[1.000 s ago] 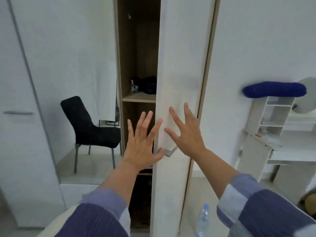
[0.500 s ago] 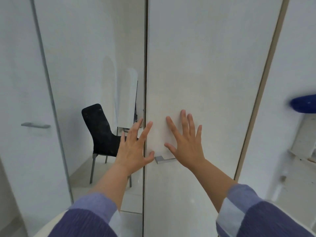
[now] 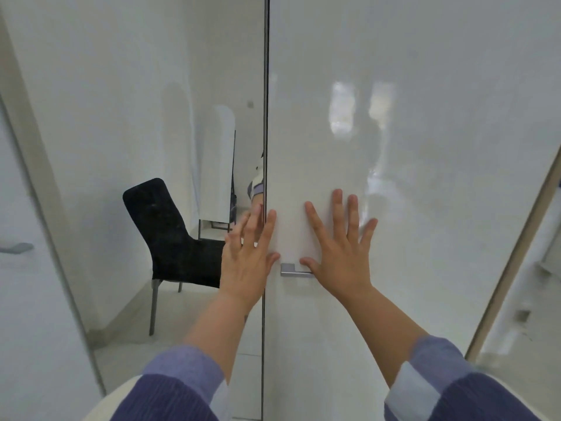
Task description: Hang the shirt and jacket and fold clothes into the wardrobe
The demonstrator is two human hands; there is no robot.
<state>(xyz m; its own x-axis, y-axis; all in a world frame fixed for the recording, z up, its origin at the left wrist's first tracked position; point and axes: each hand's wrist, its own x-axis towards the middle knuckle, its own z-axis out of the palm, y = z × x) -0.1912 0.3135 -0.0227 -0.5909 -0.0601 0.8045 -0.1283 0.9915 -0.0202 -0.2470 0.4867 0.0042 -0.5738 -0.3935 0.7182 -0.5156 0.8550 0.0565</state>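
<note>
Both hands are lying flat, fingers spread wide and gripping nothing, against the front of the tall glossy white wardrobe (image 3: 425, 177), which is standing closed. The left hand (image 3: 246, 262) is straddling the dark vertical seam (image 3: 266, 117) between the mirrored left panel (image 3: 121, 117) and the white door, its fingertips touching their own reflection. The right hand (image 3: 343, 253) is pressing on the white door, thumb resting just above the small brushed-metal handle (image 3: 291, 269). The shirt, jacket and folded clothes are not showing anywhere. A black upholstered chair with metal legs (image 3: 173, 238) is appearing in the mirror. Blue-purple sleeves (image 3: 449, 387) are covering both forearms.
</note>
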